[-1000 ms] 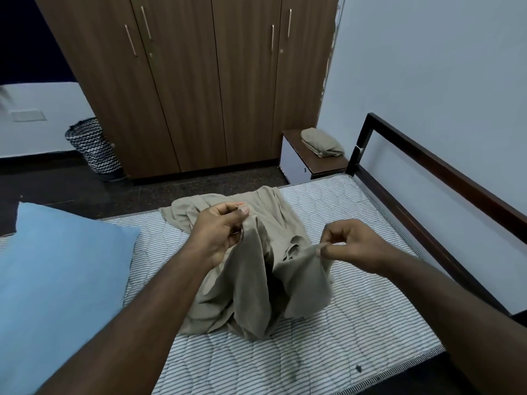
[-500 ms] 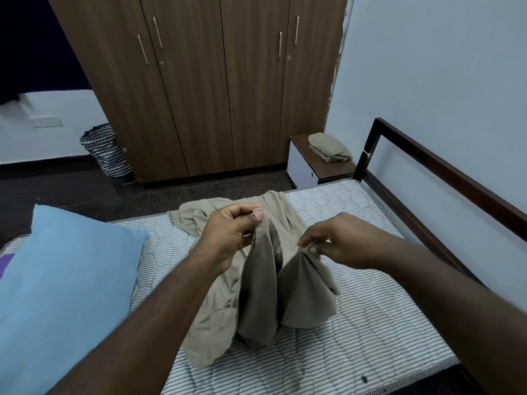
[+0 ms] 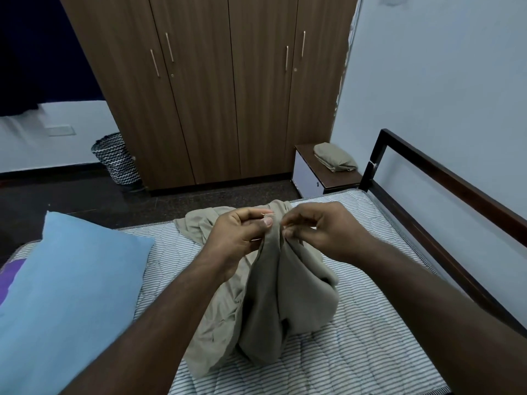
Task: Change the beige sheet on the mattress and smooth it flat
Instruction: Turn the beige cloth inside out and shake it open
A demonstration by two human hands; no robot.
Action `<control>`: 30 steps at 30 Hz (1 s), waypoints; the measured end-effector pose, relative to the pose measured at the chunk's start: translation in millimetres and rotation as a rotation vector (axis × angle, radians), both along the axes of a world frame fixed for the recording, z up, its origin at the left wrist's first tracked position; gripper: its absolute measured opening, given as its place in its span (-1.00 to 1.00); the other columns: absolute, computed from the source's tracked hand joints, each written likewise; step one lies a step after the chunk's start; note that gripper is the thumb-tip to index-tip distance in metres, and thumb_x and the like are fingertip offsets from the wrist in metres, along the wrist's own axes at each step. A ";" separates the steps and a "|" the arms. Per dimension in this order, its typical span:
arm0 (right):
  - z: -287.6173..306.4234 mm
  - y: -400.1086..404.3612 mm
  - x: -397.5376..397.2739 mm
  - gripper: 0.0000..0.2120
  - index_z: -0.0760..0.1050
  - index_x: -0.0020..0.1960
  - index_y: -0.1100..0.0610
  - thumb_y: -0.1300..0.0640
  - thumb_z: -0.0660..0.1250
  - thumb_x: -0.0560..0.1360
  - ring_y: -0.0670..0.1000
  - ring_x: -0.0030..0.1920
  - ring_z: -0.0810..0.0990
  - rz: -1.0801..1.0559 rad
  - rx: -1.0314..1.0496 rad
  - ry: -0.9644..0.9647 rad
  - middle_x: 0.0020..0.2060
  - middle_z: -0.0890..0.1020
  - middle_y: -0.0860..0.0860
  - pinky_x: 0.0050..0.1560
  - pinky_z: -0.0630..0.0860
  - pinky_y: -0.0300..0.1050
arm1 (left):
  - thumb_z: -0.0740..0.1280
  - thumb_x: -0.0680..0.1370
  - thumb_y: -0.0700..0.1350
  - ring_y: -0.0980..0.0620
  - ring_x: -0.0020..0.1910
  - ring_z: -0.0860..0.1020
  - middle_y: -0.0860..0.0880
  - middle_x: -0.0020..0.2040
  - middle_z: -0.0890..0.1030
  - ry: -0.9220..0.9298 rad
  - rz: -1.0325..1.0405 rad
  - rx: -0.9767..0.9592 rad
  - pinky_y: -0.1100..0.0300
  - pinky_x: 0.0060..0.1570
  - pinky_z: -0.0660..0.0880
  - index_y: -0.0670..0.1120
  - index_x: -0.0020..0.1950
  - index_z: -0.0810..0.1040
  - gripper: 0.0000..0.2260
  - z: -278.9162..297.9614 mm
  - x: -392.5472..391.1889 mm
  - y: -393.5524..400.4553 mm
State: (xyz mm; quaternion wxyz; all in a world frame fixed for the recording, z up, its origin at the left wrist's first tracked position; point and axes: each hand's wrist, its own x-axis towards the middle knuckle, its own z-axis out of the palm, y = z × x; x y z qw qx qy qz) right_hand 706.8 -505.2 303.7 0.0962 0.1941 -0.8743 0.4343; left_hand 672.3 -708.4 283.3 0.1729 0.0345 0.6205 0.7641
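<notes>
Bunched beige sheet [image 3: 273,292] at frame centre, heaped on the bare striped mattress [image 3: 370,349], its top gathered up between both hands. Left hand [image 3: 239,235] and right hand [image 3: 322,232] close together, each pinching the raised fabric between thumb and fingertips. Blue pillow [image 3: 68,295] at lower left on the mattress, wardrobe [image 3: 214,89] across the top, a folded cloth [image 3: 335,161] on the nightstand [image 3: 319,178] at right of centre, patterned basket [image 3: 117,159] at left.
</notes>
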 end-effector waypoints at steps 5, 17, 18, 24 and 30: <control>2.2 -11.8 -11.6 -0.87 0.72 -0.05 0.05 0.21 0.57 0.42 -0.08 -0.14 0.67 -0.004 -0.074 0.017 -0.21 0.69 -0.13 -0.11 0.55 -0.21 | 0.44 0.53 -0.24 -0.01 -0.09 0.69 -0.17 0.00 0.73 0.028 -0.011 0.008 0.21 -0.18 0.61 -0.22 0.12 0.65 -0.83 5.3 1.6 -1.8; -2.8 -24.2 -28.4 -0.74 0.54 -0.23 -0.03 0.15 0.63 0.33 -0.05 -0.28 0.58 -0.086 -0.137 -0.040 -0.32 0.63 -0.06 -0.22 0.57 0.19 | 0.42 0.52 -0.20 -0.08 0.00 0.69 -0.22 0.10 0.70 0.067 -0.063 0.024 0.11 -0.05 0.65 -0.22 0.18 0.66 -0.76 8.0 0.4 -14.3; -3.2 -25.2 -29.0 -0.73 0.54 -0.23 -0.03 0.16 0.63 0.32 -0.06 -0.28 0.58 -0.087 -0.127 -0.036 -0.32 0.63 -0.07 -0.22 0.57 0.18 | 0.44 0.49 -0.18 -0.08 0.00 0.69 -0.22 0.10 0.70 0.062 -0.072 0.017 0.08 -0.02 0.64 -0.21 0.16 0.67 -0.74 8.9 -0.4 -16.2; -4.5 -30.6 -32.4 -0.75 0.55 -0.22 -0.03 0.15 0.63 0.33 0.04 -0.23 0.59 -0.021 -0.250 -0.089 -0.26 0.64 0.00 -0.19 0.57 0.13 | 0.43 0.52 -0.21 -0.10 -0.06 0.69 -0.25 0.00 0.71 0.067 -0.095 -0.004 0.11 -0.11 0.63 -0.18 0.07 0.71 -0.84 17.3 -1.7 -23.3; -22.0 -24.9 -35.5 -0.81 0.59 -0.02 0.23 0.40 0.49 0.43 -0.01 -0.10 0.62 0.144 -0.477 -0.363 -0.16 0.66 0.08 -0.01 0.56 -0.11 | 0.38 0.58 -0.27 -0.15 -0.08 0.60 -0.29 -0.06 0.68 0.122 -0.012 -0.010 0.06 -0.09 0.59 -0.11 0.01 0.73 -0.85 24.0 1.0 -34.1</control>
